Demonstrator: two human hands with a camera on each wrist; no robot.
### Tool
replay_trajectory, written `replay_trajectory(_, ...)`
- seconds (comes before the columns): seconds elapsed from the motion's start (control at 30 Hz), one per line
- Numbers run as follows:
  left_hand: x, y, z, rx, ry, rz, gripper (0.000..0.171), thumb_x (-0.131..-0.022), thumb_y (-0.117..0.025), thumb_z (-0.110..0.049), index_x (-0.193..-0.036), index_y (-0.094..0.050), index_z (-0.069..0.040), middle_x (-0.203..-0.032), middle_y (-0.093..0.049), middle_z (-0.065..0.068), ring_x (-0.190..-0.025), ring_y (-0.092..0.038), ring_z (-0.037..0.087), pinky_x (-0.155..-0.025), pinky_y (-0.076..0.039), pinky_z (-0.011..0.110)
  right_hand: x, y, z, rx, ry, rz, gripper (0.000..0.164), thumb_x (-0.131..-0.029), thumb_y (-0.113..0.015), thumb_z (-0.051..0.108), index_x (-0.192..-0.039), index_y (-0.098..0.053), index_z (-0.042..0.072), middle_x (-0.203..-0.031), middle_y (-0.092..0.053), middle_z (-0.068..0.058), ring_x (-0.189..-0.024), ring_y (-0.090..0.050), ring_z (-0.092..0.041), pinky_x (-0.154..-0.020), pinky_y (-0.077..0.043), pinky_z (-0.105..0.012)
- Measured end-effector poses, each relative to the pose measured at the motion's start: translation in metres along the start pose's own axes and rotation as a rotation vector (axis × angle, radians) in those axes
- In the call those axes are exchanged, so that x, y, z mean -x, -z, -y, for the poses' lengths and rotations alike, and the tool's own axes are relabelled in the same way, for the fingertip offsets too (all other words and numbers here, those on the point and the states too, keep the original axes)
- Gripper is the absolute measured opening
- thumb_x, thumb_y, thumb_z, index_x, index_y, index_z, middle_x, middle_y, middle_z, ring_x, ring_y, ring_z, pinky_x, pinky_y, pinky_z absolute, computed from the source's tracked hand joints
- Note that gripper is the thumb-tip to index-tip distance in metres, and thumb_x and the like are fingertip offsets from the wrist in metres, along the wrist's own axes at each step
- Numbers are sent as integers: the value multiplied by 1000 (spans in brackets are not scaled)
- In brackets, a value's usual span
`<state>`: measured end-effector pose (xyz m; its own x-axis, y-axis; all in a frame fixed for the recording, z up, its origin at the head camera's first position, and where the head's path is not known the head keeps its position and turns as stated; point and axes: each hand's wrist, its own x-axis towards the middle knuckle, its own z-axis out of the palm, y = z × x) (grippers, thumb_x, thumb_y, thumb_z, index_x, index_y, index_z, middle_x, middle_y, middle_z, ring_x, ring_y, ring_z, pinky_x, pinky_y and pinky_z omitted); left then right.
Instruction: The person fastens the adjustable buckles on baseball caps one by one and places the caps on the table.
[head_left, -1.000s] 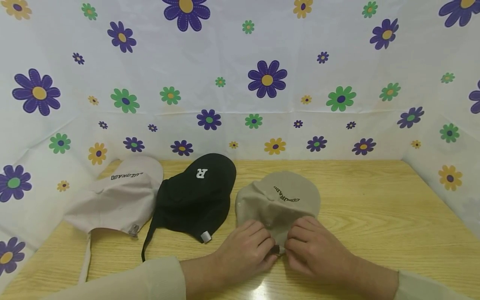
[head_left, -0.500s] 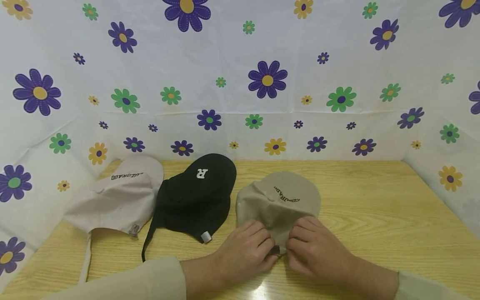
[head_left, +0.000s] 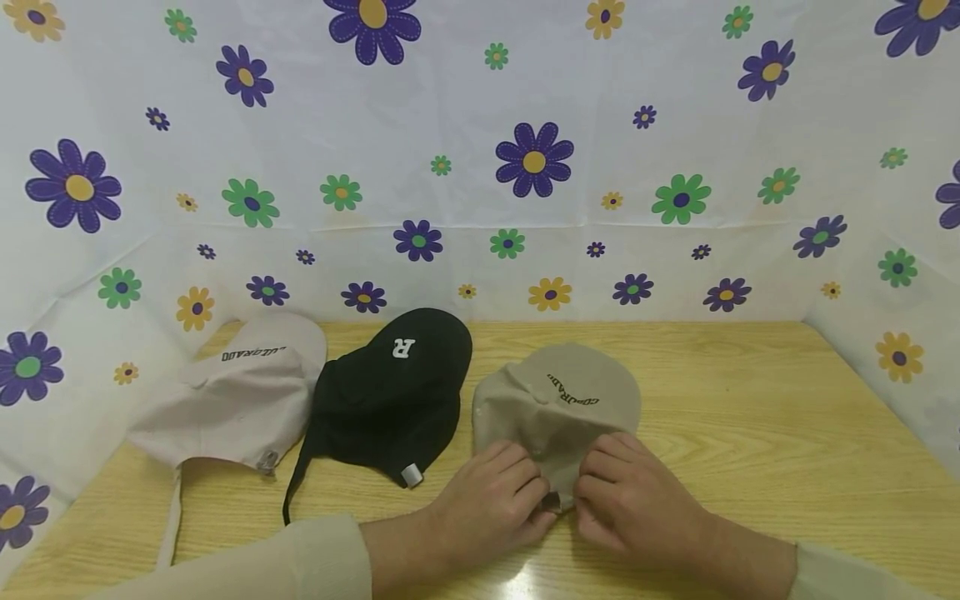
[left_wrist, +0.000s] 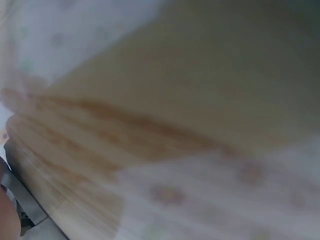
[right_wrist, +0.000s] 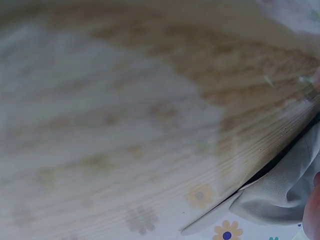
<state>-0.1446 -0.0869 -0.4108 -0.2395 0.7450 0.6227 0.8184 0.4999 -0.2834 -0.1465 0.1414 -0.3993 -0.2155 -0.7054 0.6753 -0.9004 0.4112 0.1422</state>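
Observation:
A tan baseball cap (head_left: 570,375) with dark lettering lies at the middle of the wooden table, its brim toward the back wall. Both hands work at its near edge. My left hand (head_left: 498,500) pinches that edge on the left, right beside a small dark buckle (head_left: 552,502). On the other side, my right hand (head_left: 633,504) has its fingers curled on the cap's edge. A narrow gap separates the two hands. The fingertips are mostly hidden. Low in the right wrist view, the cap's fabric (right_wrist: 280,195) shows next to a fingertip.
To the left lies a black cap (head_left: 397,392) with a white letter and a metal buckle, its strap hanging loose. Beyond it, at far left, is a pale pinkish cap (head_left: 232,408) with a loose strap. A flower-printed cloth (head_left: 465,108) encloses the table (head_left: 750,417).
My right hand has shifted very slightly right, widening the gap at the buckle a little. The left hand and all the caps have stayed in place.

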Motion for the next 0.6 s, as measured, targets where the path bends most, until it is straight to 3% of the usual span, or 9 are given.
replay_trajectory(0.37,0,0,0,-1,0,1,19,-85,-71,-34,-84,-68,-15,-83,-63,-6,-85,-58,12,-81,-48,26,-1,1,1,4,-15,0,8,-72,-59,14,-67,-56,19,-74,-54,8,-76,-50,-13,-79,-42,-30)
replay_trajectory(0.6,0,0,0,9,4,-12,17,-85,-71,-32,-82,-68,-15,-82,-62,-6,-84,-59,12,-81,-48,26,1,3,1,-1,-79,38,4,-70,-60,15,-69,-59,19,-76,-55,9,-77,-50,-11,-80,-40,-29)
